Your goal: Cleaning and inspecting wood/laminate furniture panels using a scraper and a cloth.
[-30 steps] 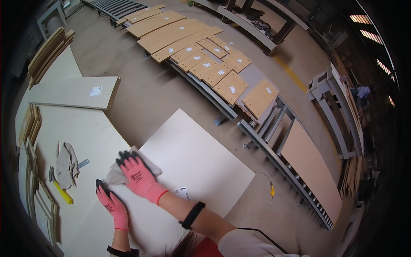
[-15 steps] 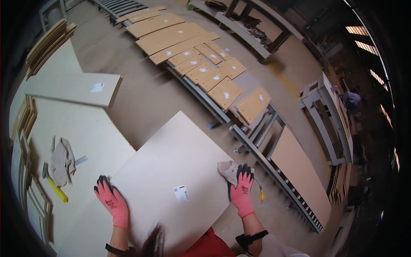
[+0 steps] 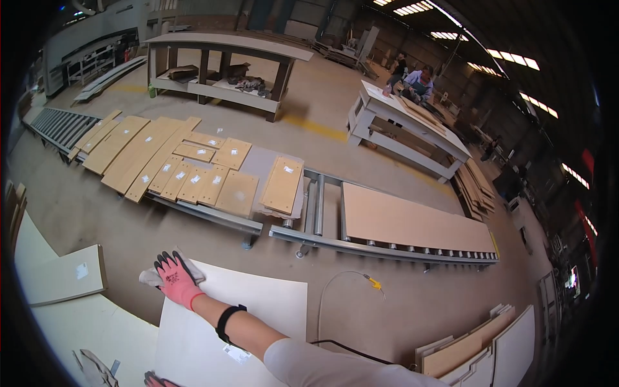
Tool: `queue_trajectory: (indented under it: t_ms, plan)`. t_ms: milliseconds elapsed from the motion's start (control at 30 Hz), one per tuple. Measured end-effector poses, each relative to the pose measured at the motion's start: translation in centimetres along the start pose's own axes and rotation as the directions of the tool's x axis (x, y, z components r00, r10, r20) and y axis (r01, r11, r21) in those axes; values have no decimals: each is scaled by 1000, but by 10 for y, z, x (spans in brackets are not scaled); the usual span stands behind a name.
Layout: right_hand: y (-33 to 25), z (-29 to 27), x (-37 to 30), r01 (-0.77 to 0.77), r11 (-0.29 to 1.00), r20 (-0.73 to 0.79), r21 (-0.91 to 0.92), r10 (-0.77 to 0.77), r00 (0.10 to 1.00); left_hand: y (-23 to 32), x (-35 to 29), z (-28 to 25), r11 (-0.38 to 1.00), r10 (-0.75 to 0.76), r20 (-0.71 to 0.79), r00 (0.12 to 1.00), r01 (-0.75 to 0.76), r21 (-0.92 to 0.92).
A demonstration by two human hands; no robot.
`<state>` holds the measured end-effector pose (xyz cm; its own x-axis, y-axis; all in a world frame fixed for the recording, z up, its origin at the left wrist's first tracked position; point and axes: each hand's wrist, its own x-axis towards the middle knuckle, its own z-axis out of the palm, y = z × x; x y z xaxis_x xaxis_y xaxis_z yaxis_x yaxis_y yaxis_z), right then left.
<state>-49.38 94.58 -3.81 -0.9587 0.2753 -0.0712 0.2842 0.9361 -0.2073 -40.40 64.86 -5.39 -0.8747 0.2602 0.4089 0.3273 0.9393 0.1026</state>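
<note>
A pale flat panel [image 3: 251, 290] with a white label [image 3: 236, 353] lies before me. My right hand [image 3: 178, 278], in a pink glove with black fingertips, reaches across to the panel's far left corner. Under its palm and fingers is a bunched grey cloth [image 3: 193, 267], pressed against the corner. The right forearm covers part of the panel and lies close by the label. My left hand [image 3: 158, 380], in the same kind of glove, shows only its fingers at the bottom edge, by the panel's left side. Those fingers look stretched out, with nothing seen in them.
A larger pale board [image 3: 97, 329] lies left, bearing a thick labelled panel [image 3: 68, 276] and another cloth [image 3: 97, 371]. Beyond, a roller conveyor [image 3: 316, 206] carries wooden boards [image 3: 145, 148]. A yellow-tipped hose [image 3: 374, 282] hangs right, near stacked panels [image 3: 464, 355]. People work at a far bench [image 3: 412, 132].
My right hand has moved with the cloth from the panel's right side to its far left corner. The view has swung up and right, leaving the left hand mostly out of frame.
</note>
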Motion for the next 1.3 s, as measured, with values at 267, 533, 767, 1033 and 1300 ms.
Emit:
queue_trajectory:
  t_ms: [267, 533, 767, 1033, 1300]
  plan:
    - [70, -4, -90, -126, 992, -13, 1, 126, 992, -64, -27, 55, 996, -91, 136, 987, 92, -4]
    - [227, 54, -377, -776, 40, 367, 630, 865, 343, -16, -6, 27, 994, -111, 228, 967, 112, 7]
    - [216, 3, -410, -13, -276, 235, 961, 793, 562, -26, -14, 24, 990, -95, 191, 977, 112, -84]
    - [140, -46, -294, 265, 959, 21, -105, -264, 964, -52, -93, -36, 952, -131, 171, 977, 172, -254]
    - [128, 3, -181, -67, 992, -72, -112, 59, 996, -88, -243, -128, 848, -524, 230, 820, 480, 224]
